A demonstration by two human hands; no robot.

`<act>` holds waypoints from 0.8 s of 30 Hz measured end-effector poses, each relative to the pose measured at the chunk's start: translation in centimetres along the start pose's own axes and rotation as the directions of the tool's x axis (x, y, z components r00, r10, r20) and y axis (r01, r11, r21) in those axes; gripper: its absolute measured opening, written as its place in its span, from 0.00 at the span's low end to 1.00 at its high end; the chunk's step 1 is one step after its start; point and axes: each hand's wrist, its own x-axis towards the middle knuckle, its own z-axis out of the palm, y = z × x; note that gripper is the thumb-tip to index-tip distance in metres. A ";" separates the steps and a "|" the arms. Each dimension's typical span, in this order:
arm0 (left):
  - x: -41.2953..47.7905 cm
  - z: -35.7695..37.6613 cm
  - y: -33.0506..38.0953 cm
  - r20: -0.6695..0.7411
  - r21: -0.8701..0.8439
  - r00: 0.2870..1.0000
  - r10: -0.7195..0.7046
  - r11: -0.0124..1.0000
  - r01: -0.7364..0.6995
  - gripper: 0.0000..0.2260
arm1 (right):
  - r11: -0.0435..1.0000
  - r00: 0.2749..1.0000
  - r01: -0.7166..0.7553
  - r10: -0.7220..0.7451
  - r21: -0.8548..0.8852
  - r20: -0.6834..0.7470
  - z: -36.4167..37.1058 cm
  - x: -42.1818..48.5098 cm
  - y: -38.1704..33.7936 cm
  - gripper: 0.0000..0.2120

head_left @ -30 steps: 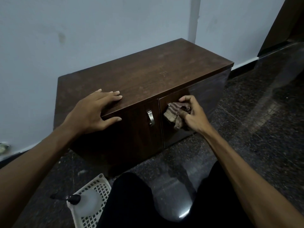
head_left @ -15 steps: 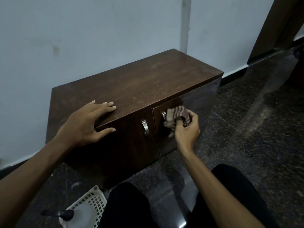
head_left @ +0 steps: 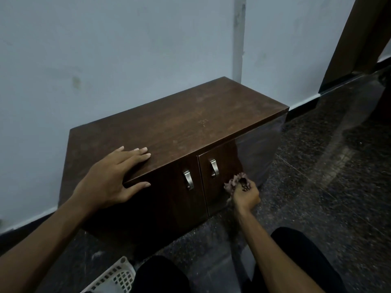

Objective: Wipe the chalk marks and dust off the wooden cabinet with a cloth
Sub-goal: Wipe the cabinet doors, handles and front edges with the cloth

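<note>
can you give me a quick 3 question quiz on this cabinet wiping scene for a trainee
1. True or false: the left hand lies flat on the cabinet top.
2. Which hand holds the cloth? A) left B) right C) neither
3. Fill in: the cloth is pressed against the lower part of the right ____.

Key:
1. True
2. B, the right hand
3. door, below its handle

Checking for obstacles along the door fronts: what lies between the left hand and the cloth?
In the head view, between the left hand and the cloth lie two metal handles, and, on the cabinet doors.
</note>
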 end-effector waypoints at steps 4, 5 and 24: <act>0.1 -0.1 -0.1 0.005 -0.012 1.000 -0.003 1.000 0.003 0.33 | 0.983 0.990 -0.134 0.137 0.125 -0.018 0.7 1.2 -3.9 0.10; 0.1 -0.1 -0.1 0.006 -0.015 1.000 -0.003 1.000 0.003 0.33 | 0.989 0.997 -0.042 0.050 0.144 -0.052 0.8 1.0 -5.5 0.12; 0.2 0.7 -1.4 0.018 -0.059 1.000 0.016 0.998 -0.015 0.33 | 0.967 0.975 -0.178 0.198 0.184 -0.098 1.5 5.9 -3.9 0.11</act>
